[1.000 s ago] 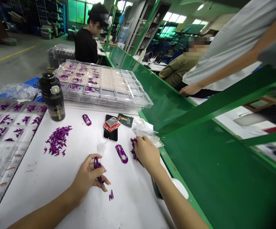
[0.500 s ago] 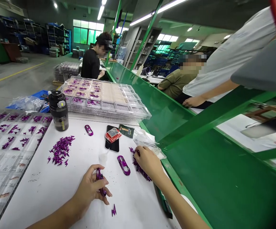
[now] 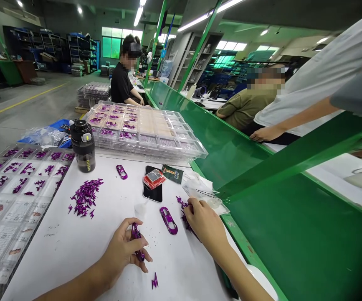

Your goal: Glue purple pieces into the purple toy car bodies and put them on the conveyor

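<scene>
My left hand (image 3: 126,248) is closed around a shiny purple toy car body (image 3: 136,241), gripping it by its edges just above the white tabletop. With fingers pinched together, my right hand (image 3: 207,223) reaches into a pile of small purple lightning-bolt-shaped pieces (image 3: 182,203); the hand covers much of the pile, and what the fingertips hold is hidden. Between the hands lies a second purple car body (image 3: 168,220). One loose zigzag purple piece (image 3: 155,281) rests below my left hand. Farther off is another purple car body (image 3: 121,172).
A bigger heap of purple bolt pieces (image 3: 85,197) lies on the left. Behind it stands a dark bottle (image 3: 83,146). A phone (image 3: 157,195) bears a red packet (image 3: 154,179). Compartment trays (image 3: 155,146) are stacked at the back, with more at left. A green conveyor (image 3: 262,200) borders the right; several people are nearby.
The whole view has shifted a little, so things appear farther right. My left hand keeps its hold on the car body, and my right hand stays at the pile of pieces.
</scene>
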Demonstrator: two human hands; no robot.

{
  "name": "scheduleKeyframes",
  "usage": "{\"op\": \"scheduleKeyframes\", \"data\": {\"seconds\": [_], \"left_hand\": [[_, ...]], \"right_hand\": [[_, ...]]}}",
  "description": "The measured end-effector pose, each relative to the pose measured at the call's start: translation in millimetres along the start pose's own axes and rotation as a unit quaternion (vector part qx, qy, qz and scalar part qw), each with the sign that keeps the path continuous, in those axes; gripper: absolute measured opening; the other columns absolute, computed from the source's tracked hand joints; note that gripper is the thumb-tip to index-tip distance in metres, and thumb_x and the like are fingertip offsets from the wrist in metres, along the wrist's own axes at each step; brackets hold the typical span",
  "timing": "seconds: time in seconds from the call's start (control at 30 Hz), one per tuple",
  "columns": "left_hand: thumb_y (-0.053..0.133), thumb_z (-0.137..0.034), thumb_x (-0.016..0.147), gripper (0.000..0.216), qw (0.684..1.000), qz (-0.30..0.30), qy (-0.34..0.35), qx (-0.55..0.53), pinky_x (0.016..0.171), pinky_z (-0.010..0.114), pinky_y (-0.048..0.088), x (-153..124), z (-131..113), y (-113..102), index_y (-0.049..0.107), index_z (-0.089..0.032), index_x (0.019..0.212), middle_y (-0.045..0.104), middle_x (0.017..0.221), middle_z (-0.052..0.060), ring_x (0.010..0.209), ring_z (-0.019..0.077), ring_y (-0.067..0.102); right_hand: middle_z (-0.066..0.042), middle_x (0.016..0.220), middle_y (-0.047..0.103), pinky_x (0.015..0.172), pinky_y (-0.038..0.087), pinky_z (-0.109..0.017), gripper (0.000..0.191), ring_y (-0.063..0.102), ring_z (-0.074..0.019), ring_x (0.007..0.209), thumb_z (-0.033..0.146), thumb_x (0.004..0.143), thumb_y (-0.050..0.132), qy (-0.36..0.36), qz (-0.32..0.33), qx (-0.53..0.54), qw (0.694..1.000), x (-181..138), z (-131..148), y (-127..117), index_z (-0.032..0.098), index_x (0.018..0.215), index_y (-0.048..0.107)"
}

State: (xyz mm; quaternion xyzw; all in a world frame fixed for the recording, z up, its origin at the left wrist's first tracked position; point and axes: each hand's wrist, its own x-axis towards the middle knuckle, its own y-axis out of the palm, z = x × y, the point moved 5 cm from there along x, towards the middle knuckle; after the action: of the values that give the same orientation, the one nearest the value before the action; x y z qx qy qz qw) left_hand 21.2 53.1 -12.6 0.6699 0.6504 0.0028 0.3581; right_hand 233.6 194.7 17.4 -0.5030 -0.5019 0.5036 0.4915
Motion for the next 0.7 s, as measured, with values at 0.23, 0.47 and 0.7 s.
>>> {"op": "scheduleKeyframes", "data": {"seconds": [0.23,0.47,0.7], "left_hand": [[0.083,-0.038,0.070,0.058,1.000,0.006,0.003,-0.020,0.054,0.033,0.056,1,1,-1,0.051,-0.020,0.115,0.053,0.086,-0.001,0.067,0.0191,0.069],[0.086,-0.045,0.070,0.064,0.997,-0.030,0.057,-0.042,0.048,0.030,0.056,3,-1,-7,0.048,-0.021,0.115,0.056,0.086,-0.001,0.062,0.0234,0.074],[0.080,-0.044,0.079,0.062,0.992,0.006,0.089,-0.088,0.051,0.027,0.057,5,-13,-10,0.045,-0.021,0.125,0.070,0.110,0.013,0.071,0.0244,0.077]], "right_hand": [[-0.014,0.110,0.071,0.074,0.051,-0.035,0.040,0.070,-0.0254,0.088,0.022,0.095,0.038,-0.037,-0.011,0.036,0.999,-10,-8,-8,0.017,0.123,0.066],[-0.005,0.085,0.071,0.059,0.058,-0.029,0.038,0.067,-0.0169,0.066,0.054,0.086,0.063,-0.157,0.014,0.451,0.878,-46,31,-28,0.021,0.103,0.072],[-0.007,0.096,0.074,0.065,0.063,-0.024,0.027,0.075,-0.0173,0.077,0.043,0.090,0.067,-0.227,0.042,0.574,0.786,-74,85,-18,0.021,0.105,0.073]]}}
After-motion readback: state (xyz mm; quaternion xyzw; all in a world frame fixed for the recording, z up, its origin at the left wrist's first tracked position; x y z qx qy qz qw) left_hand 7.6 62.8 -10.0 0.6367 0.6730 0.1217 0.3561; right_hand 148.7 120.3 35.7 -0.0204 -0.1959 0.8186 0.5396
